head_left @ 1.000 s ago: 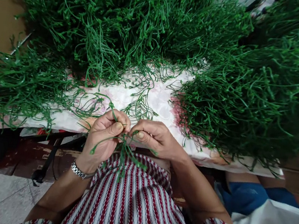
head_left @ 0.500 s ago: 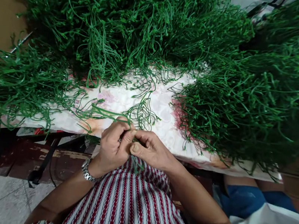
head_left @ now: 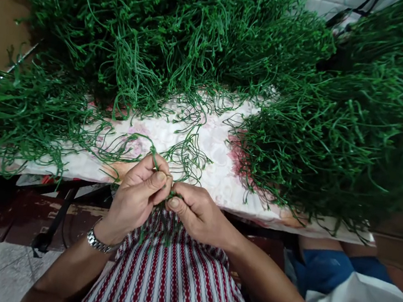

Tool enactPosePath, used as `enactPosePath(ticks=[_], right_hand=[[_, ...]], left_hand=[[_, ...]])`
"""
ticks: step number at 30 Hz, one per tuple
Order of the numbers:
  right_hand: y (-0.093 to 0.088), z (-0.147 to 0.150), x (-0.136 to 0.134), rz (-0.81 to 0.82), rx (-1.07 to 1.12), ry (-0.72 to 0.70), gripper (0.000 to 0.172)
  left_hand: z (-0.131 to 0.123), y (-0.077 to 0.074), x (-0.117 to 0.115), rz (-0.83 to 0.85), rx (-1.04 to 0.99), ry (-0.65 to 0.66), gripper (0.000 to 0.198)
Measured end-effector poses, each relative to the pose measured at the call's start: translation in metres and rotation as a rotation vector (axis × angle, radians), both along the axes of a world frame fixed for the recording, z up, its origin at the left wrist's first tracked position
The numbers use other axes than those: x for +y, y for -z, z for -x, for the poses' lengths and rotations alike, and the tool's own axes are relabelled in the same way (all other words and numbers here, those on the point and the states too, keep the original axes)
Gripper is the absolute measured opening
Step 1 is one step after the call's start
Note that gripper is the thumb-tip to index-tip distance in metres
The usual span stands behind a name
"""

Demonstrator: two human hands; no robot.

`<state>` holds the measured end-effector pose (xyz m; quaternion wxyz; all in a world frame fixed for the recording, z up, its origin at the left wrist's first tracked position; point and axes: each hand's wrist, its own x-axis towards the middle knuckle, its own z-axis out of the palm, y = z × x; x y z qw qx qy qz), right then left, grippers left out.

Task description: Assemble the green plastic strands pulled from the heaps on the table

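Close together at the table's front edge, both my hands are closed on thin green plant stems. My left hand (head_left: 144, 185), with a metal-banded watch on the wrist, pinches a green stem (head_left: 153, 151) between thumb and fingers; its upper end sticks out above the knuckles. My right hand (head_left: 194, 208) pinches a piece of the same greenery between thumb and forefinger, right beside the left fingertips. Dark green tips dangle below the hands against the striped clothing. Just beyond the fingers, a small cluster of loose stems (head_left: 189, 151) lies on the flowered cloth (head_left: 220, 149).
A large heap of green stems (head_left: 160, 27) fills the back of the table. Another pile (head_left: 340, 142) is at the right and a smaller one (head_left: 20, 112) at the left. Another person's knees in blue (head_left: 328, 268) show at the lower right.
My left hand has shifted left and its thumb now points up along the fingers. The stems that stuck out leftward are now drawn in, with one bent end above the hand.
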<state>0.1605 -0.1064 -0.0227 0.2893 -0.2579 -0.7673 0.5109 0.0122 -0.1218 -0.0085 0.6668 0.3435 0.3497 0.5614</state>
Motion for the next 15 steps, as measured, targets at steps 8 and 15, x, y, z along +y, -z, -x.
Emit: enactPosePath(ticks=[8,15], right_hand=[[-0.012,-0.01,0.009,-0.516,-0.312,-0.164,0.012],[-0.028,-0.012,0.01,-0.566,-0.26,-0.301,0.016]], left_hand=[[0.013,0.0,-0.013,-0.167,0.453,0.132,0.014],[0.024,0.0,-0.031,-0.139,0.5,0.149,0.01]])
